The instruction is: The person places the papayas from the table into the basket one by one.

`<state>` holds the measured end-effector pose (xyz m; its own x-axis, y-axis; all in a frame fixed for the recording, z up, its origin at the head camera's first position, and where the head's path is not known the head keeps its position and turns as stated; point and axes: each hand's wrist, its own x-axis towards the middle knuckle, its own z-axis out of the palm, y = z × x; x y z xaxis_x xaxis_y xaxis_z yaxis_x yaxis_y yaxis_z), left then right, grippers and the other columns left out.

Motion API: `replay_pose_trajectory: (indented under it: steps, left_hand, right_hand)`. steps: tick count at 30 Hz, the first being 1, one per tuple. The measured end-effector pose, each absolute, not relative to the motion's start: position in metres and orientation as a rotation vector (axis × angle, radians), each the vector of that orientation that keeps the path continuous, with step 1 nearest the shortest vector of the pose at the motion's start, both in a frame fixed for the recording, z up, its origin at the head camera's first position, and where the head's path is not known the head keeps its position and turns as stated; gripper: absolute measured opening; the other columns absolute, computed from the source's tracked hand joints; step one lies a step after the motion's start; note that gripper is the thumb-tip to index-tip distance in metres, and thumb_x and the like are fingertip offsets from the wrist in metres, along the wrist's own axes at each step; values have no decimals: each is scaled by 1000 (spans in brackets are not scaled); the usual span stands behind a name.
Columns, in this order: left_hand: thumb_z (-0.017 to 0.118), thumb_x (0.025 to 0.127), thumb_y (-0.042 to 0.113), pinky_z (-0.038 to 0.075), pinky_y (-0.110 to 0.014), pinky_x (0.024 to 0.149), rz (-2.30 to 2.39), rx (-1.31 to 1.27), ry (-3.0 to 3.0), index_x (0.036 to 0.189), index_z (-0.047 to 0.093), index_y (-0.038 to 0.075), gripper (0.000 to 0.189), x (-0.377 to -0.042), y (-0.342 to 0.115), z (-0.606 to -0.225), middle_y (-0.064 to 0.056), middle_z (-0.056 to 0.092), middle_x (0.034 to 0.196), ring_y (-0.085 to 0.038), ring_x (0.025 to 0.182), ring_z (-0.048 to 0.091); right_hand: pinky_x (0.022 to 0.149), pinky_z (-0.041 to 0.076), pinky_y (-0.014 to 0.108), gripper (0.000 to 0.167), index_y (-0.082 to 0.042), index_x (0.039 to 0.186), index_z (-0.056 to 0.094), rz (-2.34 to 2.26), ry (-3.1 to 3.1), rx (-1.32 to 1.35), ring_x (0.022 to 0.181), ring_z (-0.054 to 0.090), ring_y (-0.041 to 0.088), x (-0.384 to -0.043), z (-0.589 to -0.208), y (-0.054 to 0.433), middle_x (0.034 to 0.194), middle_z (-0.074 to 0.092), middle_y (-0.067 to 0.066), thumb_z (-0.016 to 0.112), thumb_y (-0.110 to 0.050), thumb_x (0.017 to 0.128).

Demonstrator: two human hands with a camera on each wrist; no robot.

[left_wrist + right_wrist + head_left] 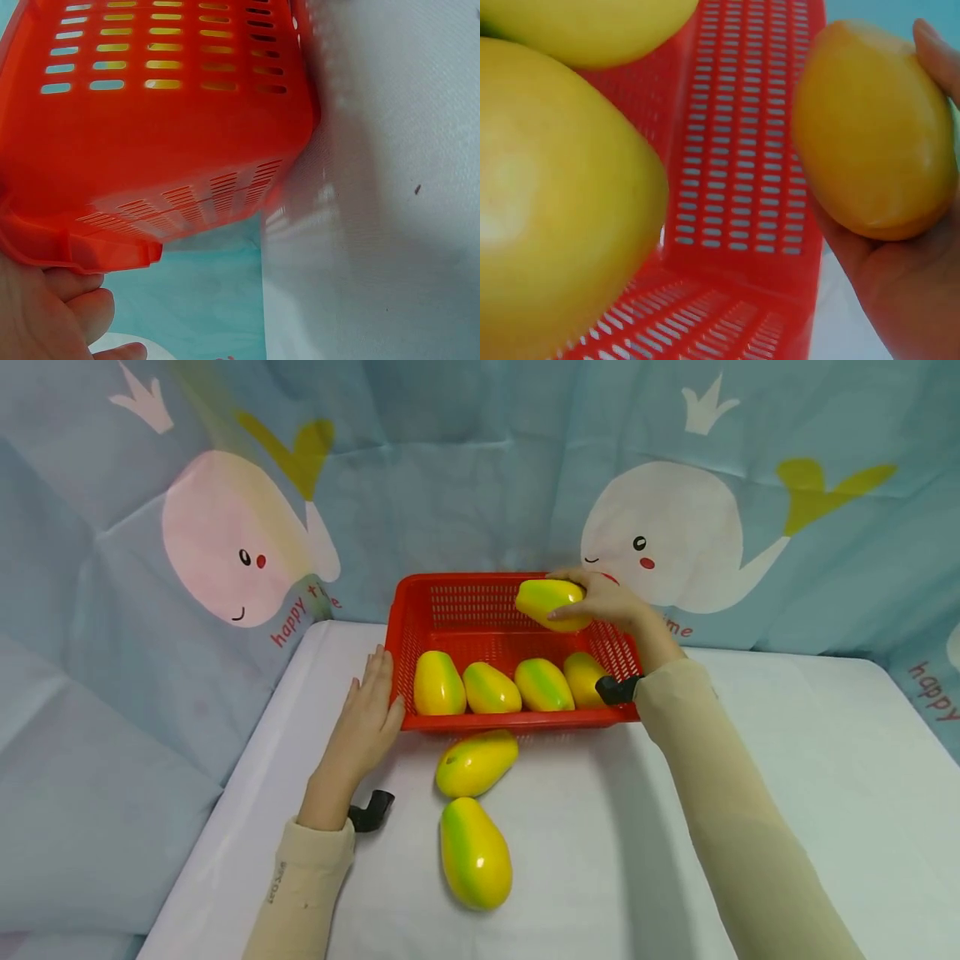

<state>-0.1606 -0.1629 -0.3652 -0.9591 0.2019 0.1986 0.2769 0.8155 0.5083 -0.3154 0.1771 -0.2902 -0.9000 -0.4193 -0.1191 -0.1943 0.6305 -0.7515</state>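
My right hand (pixel 600 599) grips a smooth yellow-green mango-shaped fruit (pixel 551 602), raised over the back right part of a red plastic basket (pixel 510 722). In the right wrist view, fingers and palm wrap the right side of this held fruit (pixel 874 131). Four similar fruits, several in a row, lie along the basket's front, such as the leftmost fruit (pixel 438 683). My left hand (pixel 365 714) rests along the basket's left side, fingers straight. The left wrist view shows its fingers (pixel 91 311) at the underside of the basket's rim (pixel 112 259).
Two more yellow-green fruits lie on the white table (pixel 570 860) in front of the basket: one sideways fruit (pixel 477 764) near its wall and one nearer fruit (pixel 476 853). A blue curtain (pixel 465 485) with printed whales hangs close behind the basket.
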Motion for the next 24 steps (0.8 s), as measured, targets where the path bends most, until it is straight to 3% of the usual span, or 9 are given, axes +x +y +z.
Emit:
replay_pose_trajectory:
  steps: [10,24]
  left_hand:
    - [43,96,19,8,-53,113,-826,-391,-2850,149,14,-4,64,-164,-159,-366,-16,10,156,-29,143,9]
    - [43,96,21,9,-54,112,-802,-376,-2857,149,13,-2,65,-163,-158,-361,-14,9,157,-28,144,8]
  right_hand:
    - [94,43,44,70,-21,141,42,-926,2532,-457,115,41,27,-324,-297,171,129,47,9,74,-33,79]
    - [100,39,50,74,-17,144,36,-775,2466,-277,124,32,34,-329,-312,176,139,37,14,72,-30,81]
